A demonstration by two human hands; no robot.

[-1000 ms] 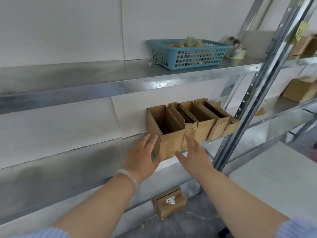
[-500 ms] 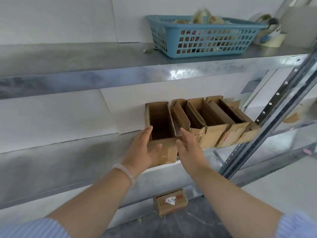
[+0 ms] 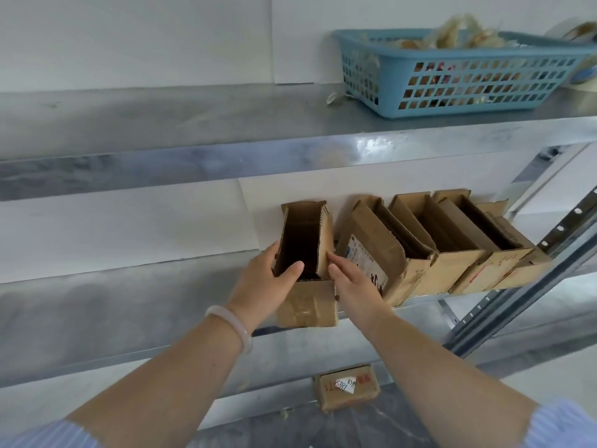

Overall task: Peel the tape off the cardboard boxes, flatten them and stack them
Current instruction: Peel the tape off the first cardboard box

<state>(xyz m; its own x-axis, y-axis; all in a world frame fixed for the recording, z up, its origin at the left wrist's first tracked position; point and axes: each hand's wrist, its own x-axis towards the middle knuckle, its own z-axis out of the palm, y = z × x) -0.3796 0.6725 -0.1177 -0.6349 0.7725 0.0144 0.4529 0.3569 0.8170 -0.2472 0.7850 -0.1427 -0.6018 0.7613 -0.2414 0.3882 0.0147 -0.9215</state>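
Fingers (image 3: 334, 258) of the right hand (image 3: 355, 282) lie straight against a cardboard box (image 3: 307, 305) at centre frame. The left hand (image 3: 265, 279) grips its left wall, thumb inside. The box overhangs the shelf (image 3: 129, 302) edge, apart from the row of boxes (image 3: 452, 263). Fetching seems under way; next comes lifting it clear for peeling.

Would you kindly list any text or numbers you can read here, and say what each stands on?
"8391", handwritten, uncertain: white paper slip on the small brown cardboard box on the floor.
Red print on that box: blurred.
White printed label on the second open brown cardboard box: too small.
Red marks on the fourth open box: unreadable.
Leftmost open box: none.
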